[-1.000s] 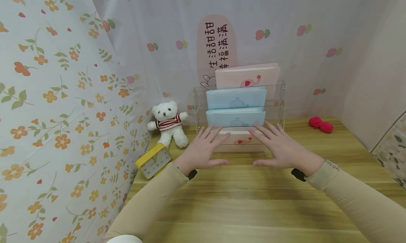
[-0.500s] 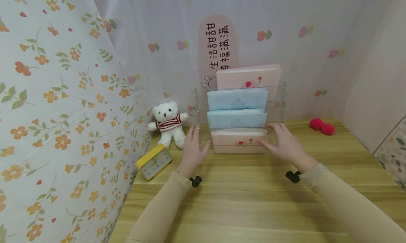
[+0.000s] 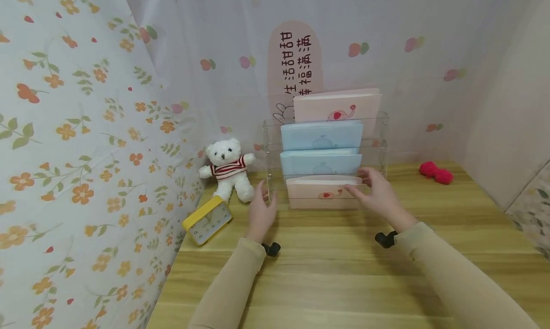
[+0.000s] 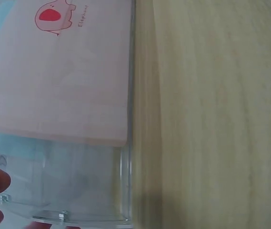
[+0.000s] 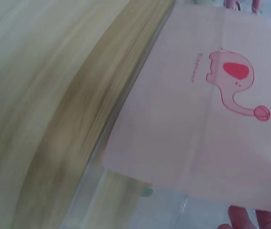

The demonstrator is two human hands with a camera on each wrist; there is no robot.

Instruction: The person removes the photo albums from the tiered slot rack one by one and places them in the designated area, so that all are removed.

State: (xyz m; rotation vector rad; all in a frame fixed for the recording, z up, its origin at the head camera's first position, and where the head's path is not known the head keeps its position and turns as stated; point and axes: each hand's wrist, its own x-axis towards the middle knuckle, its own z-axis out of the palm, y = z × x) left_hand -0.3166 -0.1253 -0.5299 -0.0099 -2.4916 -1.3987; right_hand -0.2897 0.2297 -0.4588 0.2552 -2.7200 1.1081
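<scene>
A clear acrylic rack (image 3: pixel 375 159) stands on the wooden table with tiered slots. At its front is a pink booklet (image 3: pixel 309 193) with an elephant drawing; two blue whale booklets (image 3: pixel 322 164) and a taller pink elephant booklet (image 3: pixel 313 104) stand behind. My left hand (image 3: pixel 262 217) is at the rack's left side, fingers extended along the clear side wall, thumb to the front. My right hand (image 3: pixel 378 195) is at the front booklet's right edge, thumb before it and fingers near its upper corner, spread apart. Whether either hand touches the rack or booklet is unclear.
To the left sit a white teddy bear (image 3: pixel 232 169) in a striped sweater and a yellow clock (image 3: pixel 208 221). A red bow-shaped item (image 3: pixel 436 172) lies at the right rear. A floral curtain (image 3: pixel 86 176) hangs along the left, with a patterned backdrop behind the rack.
Both hands have drawn back from spread palm-down in front of the rack. The left has moved to its left side, the right to the front booklet's right edge. The booklets look unmoved.
</scene>
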